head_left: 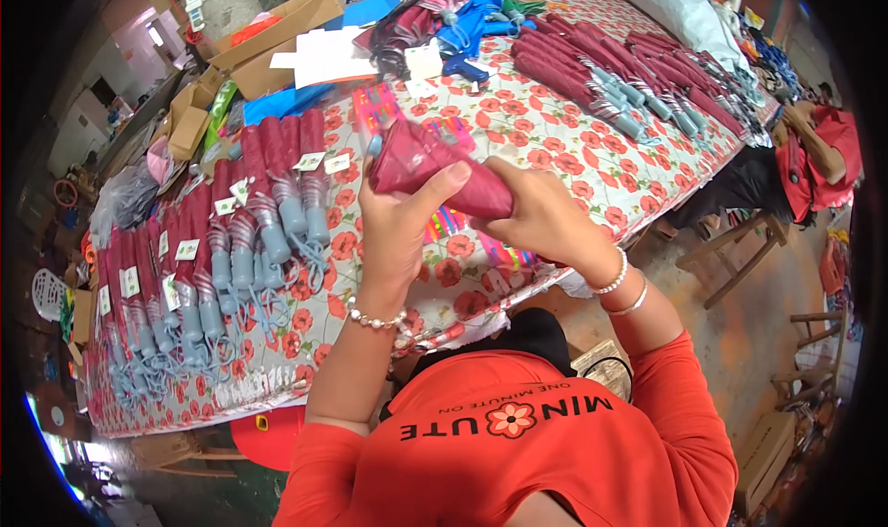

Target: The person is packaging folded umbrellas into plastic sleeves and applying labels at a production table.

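Both my hands hold one folded maroon umbrella above the table with the flowered cloth. My left hand wraps the wider canopy end, thumb across the fabric. My right hand grips the narrower end, which lies across its fingers. A pale blue tip shows at the umbrella's upper left. Under my hands lie colourful striped flat packets.
A row of folded maroon umbrellas with pale blue handles and tags covers the table's left side. Another row lies at the far right. Cardboard boxes, white paper and blue sheets sit at the back. Wooden stools stand at the right.
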Demonstrator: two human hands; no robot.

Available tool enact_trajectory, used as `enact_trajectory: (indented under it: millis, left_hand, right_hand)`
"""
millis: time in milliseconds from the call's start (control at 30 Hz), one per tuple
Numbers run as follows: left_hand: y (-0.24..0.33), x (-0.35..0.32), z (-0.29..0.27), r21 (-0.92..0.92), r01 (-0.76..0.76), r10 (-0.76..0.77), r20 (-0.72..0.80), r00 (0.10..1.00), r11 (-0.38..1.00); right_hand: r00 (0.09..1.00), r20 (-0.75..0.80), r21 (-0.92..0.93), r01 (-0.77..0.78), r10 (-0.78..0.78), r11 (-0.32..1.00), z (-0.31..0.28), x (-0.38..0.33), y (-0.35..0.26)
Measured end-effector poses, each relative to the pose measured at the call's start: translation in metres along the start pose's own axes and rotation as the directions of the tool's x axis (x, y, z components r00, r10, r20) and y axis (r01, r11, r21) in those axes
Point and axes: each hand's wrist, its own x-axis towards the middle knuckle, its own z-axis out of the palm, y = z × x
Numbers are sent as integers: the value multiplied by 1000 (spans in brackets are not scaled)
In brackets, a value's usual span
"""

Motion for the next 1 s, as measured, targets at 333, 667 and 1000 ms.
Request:
enact_trajectory:
  millis: [333, 667, 1000]
  left_hand:
    - [-24, -19, -68, 75, 345, -340, -69, 938, 936]
    - [-19, -21, -30, 776, -578, 273, 516, 812, 252]
    - [-41, 63, -65, 860, -504, 18, 504, 863, 82]
  right_hand:
    - [966, 164, -164, -172, 199, 971, 6, -6, 59]
    - [923, 245, -162, -263, 297, 951, 4, -3, 65]
    - [933, 310, 16, -196, 181, 980, -14, -24, 32]
